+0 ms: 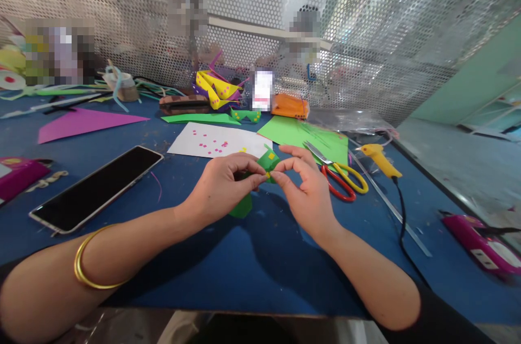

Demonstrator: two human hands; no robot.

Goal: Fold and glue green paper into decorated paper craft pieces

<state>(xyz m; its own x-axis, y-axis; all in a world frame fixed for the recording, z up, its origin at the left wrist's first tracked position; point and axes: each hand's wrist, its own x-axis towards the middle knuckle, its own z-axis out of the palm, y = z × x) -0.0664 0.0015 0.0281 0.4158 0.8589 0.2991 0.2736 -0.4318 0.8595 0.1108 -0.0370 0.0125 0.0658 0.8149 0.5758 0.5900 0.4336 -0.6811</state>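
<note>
My left hand pinches a green paper piece that bears small yellow squares. My right hand has thumb and forefinger closed at the same piece, fingertips almost meeting the left ones over a yellow square. A green paper part hangs below my left fingers; whether it belongs to the same piece is hidden. Just beyond lies a white sheet with several tiny pink squares and a few yellow ones. Beside my right hand, scissors with red and yellow handles rest partly on light green paper.
On the blue table lie a phone, purple paper and a yellow glue gun with a black cord. A magenta power strip is at right. Yellow-purple paper shapes stand before a perforated metal screen.
</note>
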